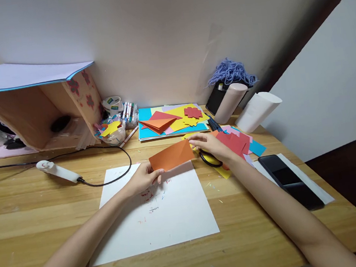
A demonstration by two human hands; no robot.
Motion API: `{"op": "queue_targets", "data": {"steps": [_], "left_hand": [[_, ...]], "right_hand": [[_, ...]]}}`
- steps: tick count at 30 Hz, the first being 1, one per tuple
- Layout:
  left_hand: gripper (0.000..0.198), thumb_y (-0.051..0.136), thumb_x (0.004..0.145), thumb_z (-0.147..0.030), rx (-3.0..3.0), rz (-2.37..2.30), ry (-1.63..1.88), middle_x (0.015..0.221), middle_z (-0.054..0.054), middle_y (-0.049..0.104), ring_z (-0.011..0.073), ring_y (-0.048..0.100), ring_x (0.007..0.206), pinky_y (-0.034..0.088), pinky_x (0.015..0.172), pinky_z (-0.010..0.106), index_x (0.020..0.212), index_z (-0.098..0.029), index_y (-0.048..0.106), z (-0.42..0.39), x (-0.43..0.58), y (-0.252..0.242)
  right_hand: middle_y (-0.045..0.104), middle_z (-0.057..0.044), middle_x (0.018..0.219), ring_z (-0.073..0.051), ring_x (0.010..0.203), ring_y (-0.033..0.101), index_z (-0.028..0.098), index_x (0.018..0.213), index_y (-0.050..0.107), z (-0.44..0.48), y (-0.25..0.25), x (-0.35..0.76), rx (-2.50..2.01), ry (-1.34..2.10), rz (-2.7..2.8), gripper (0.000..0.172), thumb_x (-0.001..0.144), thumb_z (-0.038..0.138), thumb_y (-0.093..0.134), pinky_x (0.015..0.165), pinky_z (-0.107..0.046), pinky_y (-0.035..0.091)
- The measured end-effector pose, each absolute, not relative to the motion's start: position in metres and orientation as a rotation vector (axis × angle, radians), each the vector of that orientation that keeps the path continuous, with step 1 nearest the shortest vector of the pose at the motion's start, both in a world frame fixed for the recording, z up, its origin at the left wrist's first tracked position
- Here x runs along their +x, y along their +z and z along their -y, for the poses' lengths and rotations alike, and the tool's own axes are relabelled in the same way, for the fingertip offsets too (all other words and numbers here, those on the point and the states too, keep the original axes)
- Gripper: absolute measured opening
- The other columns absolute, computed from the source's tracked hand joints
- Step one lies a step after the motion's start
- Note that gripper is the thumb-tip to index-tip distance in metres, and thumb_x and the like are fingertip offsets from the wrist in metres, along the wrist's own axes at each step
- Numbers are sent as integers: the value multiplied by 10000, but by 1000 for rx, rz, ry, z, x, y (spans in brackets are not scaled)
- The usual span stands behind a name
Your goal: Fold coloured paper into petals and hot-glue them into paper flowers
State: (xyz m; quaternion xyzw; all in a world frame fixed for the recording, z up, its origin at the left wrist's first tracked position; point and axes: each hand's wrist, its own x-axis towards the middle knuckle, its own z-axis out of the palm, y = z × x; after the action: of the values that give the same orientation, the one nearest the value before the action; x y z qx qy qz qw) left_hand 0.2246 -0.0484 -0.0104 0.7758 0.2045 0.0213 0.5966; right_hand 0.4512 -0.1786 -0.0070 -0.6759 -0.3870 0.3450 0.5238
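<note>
Holding an orange paper (171, 155) just above the white sheet (175, 220) on the tabletop (27, 204), the left hand (143, 179) pinches its lower left corner between thumb and fingers, while the right hand (210, 144) grips its right end. The paper looks already folded over once into a flat, slanting oblong; no cuts or further creases show. Black-handled scissors (210, 160) lie untouched just beneath the right hand

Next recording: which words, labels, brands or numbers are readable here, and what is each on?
No text is legible.
tape roll: green label print, too blurred to read.
markers: barrel print, too small to read.
white sheet: red scribbles, no words.
orange paper: blank.
</note>
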Motion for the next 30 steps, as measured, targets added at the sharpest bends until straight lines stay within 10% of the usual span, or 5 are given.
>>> {"op": "queue_targets", "data": {"steps": [10, 16, 23, 30], "left_hand": [[299, 447, 819, -405, 1770, -510, 280, 728, 58, 630, 125, 580, 584, 443, 540, 244, 907, -128, 520, 40, 227, -31], [646, 608, 721, -406, 2183, -623, 1137, 1298, 155, 334, 257, 401, 1163, 401, 883, 410, 1255, -198, 310, 49, 221, -30], [222, 453, 833, -144, 2962, 198, 906, 947, 46, 611, 151, 533, 874, 384, 802, 298, 1044, -180, 508, 73, 216, -26], [239, 337, 841, -85, 3109, 101, 468, 792, 70, 572, 164, 491, 698, 370, 601, 278, 889, -151, 562, 69, 213, -25]], "right_hand": [[609, -22, 728, -142, 682, 562, 159, 695, 591, 187, 17, 439, -1769, 585, 1340, 140, 724, 291, 556, 624, -257, 442], [564, -17, 689, -120, 608, 530, 177, 723, 529, 190, 16, 400, -1767, 65, 1579, 54, 765, 193, 499, 571, -241, 426], [565, -13, 768, -114, 569, 552, 200, 1043, 427, 188, 5, 368, -1877, 202, 1497, 290, 761, 146, 474, 554, -236, 433], [587, -29, 953, -119, 627, 557, 233, 997, 515, 203, 1, 381, -1990, 469, 1337, 304, 730, 122, 423, 604, -257, 430]]}}
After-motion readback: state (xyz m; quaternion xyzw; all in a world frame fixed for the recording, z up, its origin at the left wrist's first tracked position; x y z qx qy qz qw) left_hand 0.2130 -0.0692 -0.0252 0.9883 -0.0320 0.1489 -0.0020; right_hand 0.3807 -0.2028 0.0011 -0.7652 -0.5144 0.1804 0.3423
